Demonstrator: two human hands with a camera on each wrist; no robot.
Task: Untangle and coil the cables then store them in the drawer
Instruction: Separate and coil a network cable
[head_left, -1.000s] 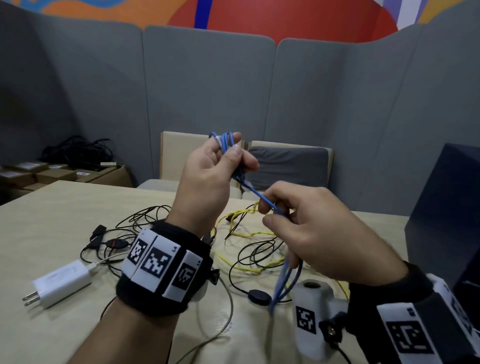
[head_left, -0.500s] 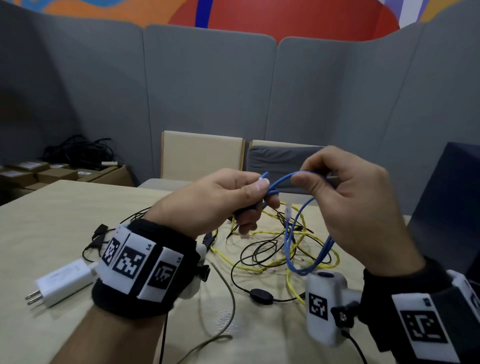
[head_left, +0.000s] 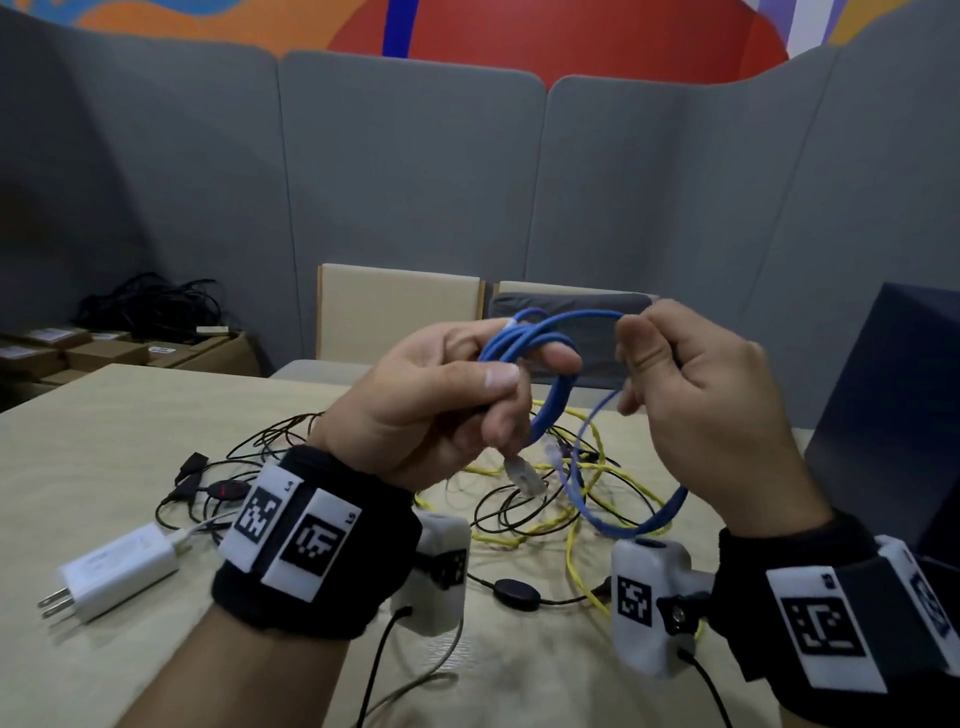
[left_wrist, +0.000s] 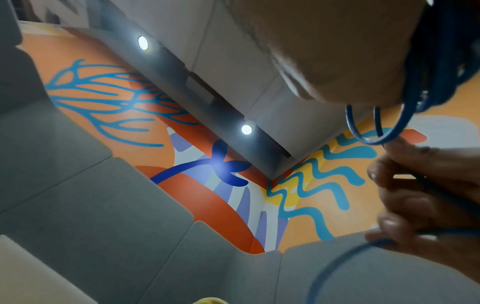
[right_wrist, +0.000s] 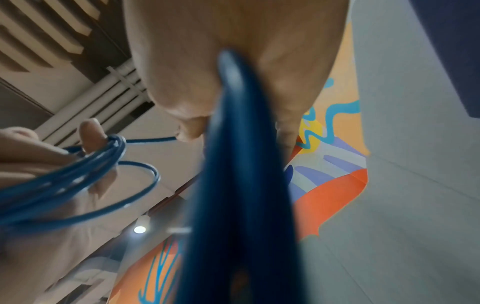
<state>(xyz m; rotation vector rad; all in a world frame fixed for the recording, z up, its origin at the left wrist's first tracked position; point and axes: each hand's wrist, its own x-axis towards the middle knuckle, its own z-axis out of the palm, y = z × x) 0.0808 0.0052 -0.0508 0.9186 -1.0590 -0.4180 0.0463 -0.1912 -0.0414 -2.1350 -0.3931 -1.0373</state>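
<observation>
A blue network cable (head_left: 550, 400) is partly wound into loops above the table. My left hand (head_left: 467, 384) grips the bundle of loops, thumb on top; a clear plug (head_left: 522, 473) hangs below it. My right hand (head_left: 675, 374) pinches the free strand just right of the bundle, and a loose blue loop (head_left: 639, 525) sags under that wrist. The right wrist view has the blue cable (right_wrist: 239, 164) running out of my fist, with the coil (right_wrist: 78, 176) on the other hand at left. The left wrist view catches blue loops (left_wrist: 376, 131). Yellow cable (head_left: 524, 535) and black cables (head_left: 291, 441) lie tangled on the table.
A white charger (head_left: 114, 571) with prongs lies at the table's left. A black inline puck (head_left: 517, 594) sits near the front. A dark blue cabinet (head_left: 893, 415) stands at right. Two chairs (head_left: 400, 317) face the far table edge. Cardboard boxes (head_left: 104, 353) sit far left.
My left hand dropped from chin height to mid-height with the coil. My right hand rose from low right to level with it, bringing another loop of blue cable up.
</observation>
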